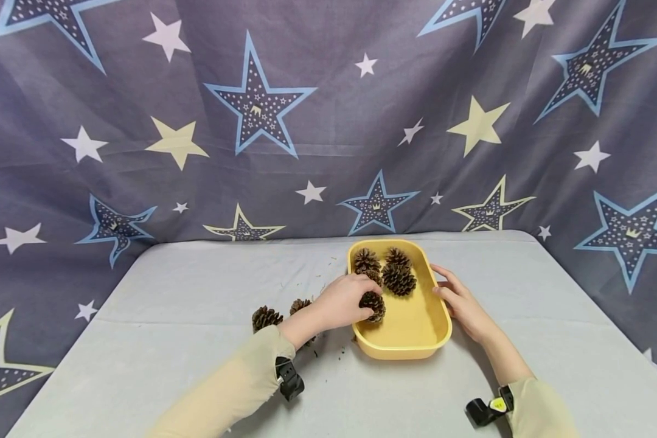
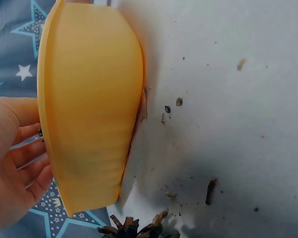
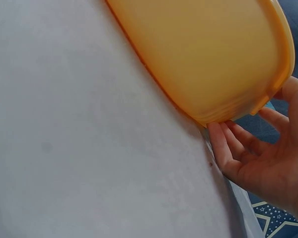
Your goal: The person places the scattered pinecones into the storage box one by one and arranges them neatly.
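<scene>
A yellow plastic container stands on the table with several brown pine cones inside. My left hand reaches over its left rim, thumb and fingers around a pine cone low in the container. In the left wrist view the container's wall hides most of that cone, and the left hand shows beyond the rim. On the right side, my right hand grips the container, thumb at the rim and fingers along the outer wall. The right wrist view shows this hand's fingertips against the wall.
Left of the container, pine cones lie on the table, partly hidden behind my left forearm. Dark crumbs and bits are scattered on the pale tablecloth. A star-patterned cloth hangs behind the table's far edge.
</scene>
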### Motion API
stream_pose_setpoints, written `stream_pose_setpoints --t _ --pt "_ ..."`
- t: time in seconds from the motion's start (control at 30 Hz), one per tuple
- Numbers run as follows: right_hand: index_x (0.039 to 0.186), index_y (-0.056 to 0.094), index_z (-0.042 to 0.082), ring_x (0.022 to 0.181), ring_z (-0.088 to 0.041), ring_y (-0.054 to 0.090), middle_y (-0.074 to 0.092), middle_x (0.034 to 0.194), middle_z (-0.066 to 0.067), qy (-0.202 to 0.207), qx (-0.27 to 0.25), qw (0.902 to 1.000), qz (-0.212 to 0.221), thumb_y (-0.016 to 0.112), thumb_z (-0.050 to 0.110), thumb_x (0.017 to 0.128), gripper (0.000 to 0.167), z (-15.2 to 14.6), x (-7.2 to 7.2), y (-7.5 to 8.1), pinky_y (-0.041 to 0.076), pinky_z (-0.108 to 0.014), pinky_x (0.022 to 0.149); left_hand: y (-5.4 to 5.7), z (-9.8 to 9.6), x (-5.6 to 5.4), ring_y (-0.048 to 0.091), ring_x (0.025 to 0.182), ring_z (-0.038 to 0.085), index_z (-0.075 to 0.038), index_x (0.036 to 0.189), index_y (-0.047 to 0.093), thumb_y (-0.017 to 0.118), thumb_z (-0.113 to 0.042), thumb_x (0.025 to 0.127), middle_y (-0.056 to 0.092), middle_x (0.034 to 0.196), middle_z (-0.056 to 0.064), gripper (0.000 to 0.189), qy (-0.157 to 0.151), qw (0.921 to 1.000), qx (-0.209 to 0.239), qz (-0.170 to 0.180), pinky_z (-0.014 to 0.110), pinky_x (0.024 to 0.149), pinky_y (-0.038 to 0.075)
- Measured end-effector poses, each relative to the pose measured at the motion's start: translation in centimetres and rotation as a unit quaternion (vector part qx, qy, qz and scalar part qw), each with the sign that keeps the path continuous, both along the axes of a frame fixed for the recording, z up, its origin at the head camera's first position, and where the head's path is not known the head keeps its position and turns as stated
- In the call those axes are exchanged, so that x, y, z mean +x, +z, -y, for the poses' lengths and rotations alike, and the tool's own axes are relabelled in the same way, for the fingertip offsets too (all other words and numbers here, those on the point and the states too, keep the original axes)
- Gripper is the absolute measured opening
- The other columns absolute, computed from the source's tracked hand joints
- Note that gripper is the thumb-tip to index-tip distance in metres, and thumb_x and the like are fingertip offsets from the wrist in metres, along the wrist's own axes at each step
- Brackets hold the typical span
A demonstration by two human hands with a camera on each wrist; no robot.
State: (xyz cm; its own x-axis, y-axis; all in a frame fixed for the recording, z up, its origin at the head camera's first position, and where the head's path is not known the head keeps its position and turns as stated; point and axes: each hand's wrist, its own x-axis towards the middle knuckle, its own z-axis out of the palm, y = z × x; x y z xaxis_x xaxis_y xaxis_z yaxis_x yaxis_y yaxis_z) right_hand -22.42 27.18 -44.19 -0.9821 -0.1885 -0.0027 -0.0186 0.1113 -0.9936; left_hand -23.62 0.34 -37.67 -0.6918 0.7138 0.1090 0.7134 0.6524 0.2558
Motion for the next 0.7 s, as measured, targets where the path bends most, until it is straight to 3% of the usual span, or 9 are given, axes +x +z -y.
stream_pose_setpoints --t 0.5,0.7 --pt "0.145 0.018 0.013 0.098 -0.022 0.056 0.036 0.128 -0.029 -0.001 0.003 1.0 0.001 0.041 0.014 0.094 0.056 -0.01 0.04 0.04 0.053 -0.033 0.075 -0.39 -0.44 0.46 0.052 0.111 0.016 -0.021 0.112 0.062 0.068 -0.028 0.079 0.059 0.117 -0.002 0.035 0.009 0.9994 -0.029 -0.018 0.034 0.094 0.037" --pt "0.145 0.018 0.012 0.096 -0.02 0.057 0.036 0.127 -0.029 0.0 0.002 1.0 0.0 0.041 0.013 0.094 0.056 -0.03 -0.02 0.02 0.053 -0.031 0.074 -0.73 -0.52 0.37 0.052 0.109 0.015 -0.021 0.11 0.063 0.068 -0.019 0.078 0.059 0.115 -0.004 0.033 0.009 0.9988 -0.041 -0.027 0.031 0.089 0.036"
